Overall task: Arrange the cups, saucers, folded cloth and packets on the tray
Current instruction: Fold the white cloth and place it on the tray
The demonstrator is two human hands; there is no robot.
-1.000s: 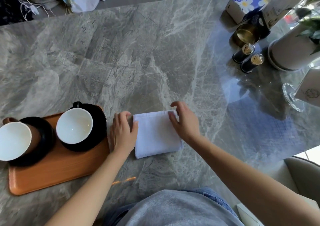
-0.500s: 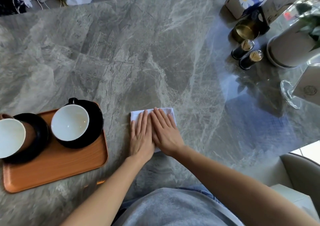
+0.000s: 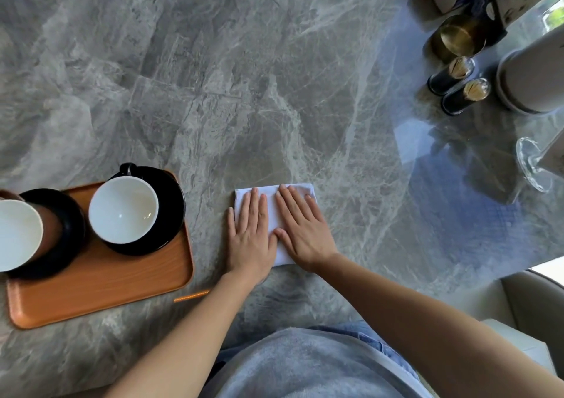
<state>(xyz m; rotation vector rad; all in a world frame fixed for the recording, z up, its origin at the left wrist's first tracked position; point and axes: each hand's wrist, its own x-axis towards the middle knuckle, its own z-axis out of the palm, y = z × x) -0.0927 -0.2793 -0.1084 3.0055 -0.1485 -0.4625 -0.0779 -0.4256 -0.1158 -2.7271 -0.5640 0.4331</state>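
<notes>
**Both palms flat on the folded cloth**

The left hand (image 3: 250, 239) and right hand (image 3: 300, 233) lie side by side, fingers straight and spread, thumbs nearly touching, pressing down on the folded cloth (image 3: 282, 255). The cloth is a white rectangle of soft fabric, flat on the table (image 3: 244, 92), and shows only at its far corners, between the hands and at its near edge.

The table is polished grey stone with pale veins. Beyond the fingertips it runs bare and wide.

Just left of the left hand is the rounded corner of the tray (image 3: 100, 287), smooth orange-brown wood with a low raised lip, apart from the cloth. On it stand two round cups with white insides, the nearer cup (image 3: 123, 210) on a glossy black saucer (image 3: 174, 202) and the farther cup (image 3: 18, 234) on a matt black saucer (image 3: 71, 236) at the picture's edge. The tray's near half is bare.

Far right of the right hand and well apart are a brass cup (image 3: 457, 36) and two dark cylinders (image 3: 451, 75).
</notes>
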